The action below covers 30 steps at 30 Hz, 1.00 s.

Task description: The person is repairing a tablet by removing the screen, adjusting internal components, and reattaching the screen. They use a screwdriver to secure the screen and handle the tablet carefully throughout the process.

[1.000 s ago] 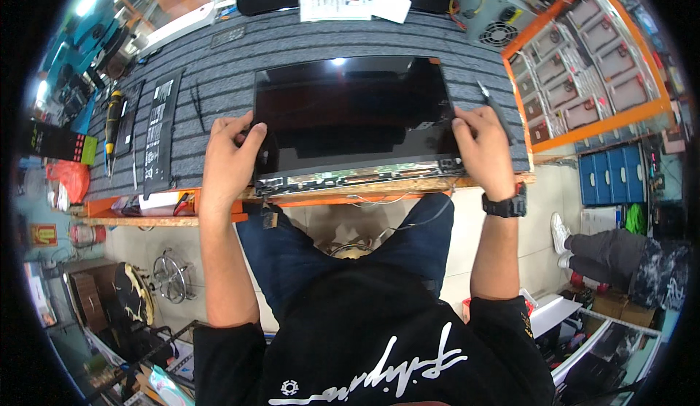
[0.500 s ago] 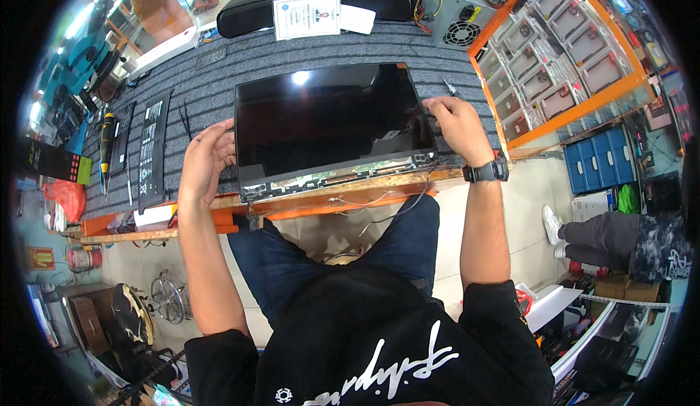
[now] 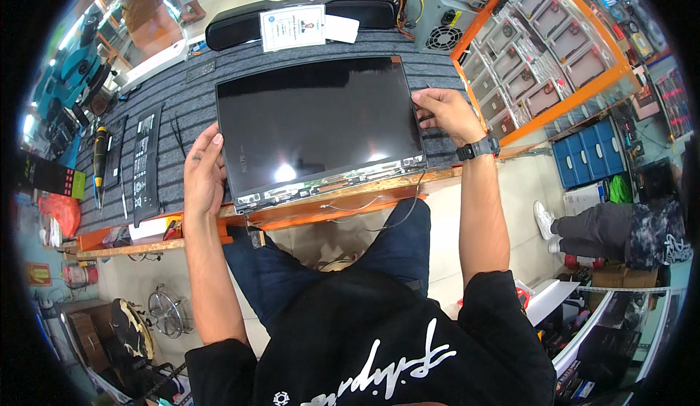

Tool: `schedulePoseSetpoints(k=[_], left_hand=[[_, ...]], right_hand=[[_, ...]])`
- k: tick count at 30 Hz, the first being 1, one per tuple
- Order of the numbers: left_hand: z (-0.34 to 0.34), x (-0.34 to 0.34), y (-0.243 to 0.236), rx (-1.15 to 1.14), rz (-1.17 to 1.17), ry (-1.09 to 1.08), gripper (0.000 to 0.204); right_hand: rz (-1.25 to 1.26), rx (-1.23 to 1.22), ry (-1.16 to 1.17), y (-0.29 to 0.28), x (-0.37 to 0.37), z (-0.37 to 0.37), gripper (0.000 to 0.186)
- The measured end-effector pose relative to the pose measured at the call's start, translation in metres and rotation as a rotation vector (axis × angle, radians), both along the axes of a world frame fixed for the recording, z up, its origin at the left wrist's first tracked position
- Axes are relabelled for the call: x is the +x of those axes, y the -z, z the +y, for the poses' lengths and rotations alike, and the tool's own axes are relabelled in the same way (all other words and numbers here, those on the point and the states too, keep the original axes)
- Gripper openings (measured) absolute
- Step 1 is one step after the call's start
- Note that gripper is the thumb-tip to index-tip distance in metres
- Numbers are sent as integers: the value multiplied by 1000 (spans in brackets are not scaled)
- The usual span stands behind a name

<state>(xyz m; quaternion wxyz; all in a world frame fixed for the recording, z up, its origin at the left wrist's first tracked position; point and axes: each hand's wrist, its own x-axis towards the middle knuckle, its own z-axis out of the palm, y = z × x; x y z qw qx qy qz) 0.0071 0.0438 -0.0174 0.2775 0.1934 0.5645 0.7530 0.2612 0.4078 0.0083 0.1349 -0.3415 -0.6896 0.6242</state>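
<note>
Both short edges of the dark screen panel [image 3: 321, 118] are pinched, one by the left hand [image 3: 204, 172], one by the right hand [image 3: 450, 116]; it lies between them, long axis running hand to hand, neither nearer.

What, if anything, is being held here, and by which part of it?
The flat black screen, by its side edges: the left hand has the left edge, the right hand the right edge.
</note>
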Motion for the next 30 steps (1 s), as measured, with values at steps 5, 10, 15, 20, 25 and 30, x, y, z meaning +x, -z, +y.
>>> schedulePoseSetpoints(k=[5,10,15,20,25,30], left_hand=[[3,1,1,66,4,-33,32],[0,-1,1,-13,-2,-26,32],[3,2,1,-80,75,-99,33],[8,8,-1,-59,65,-104,33],[4,-3,-4,-68,42,-68,25],[16,-27,-3,-81,56,-73,20]], right_hand=[[86,-92,-1,0,-1,-2,21],[126,-82,28,6,-1,-6,18],[151,-31,65,8,-3,-12,19],[170,25,60,15,1,-10,20],[195,-35,58,7,0,-11,21],[208,39,57,6,-19,0,22]])
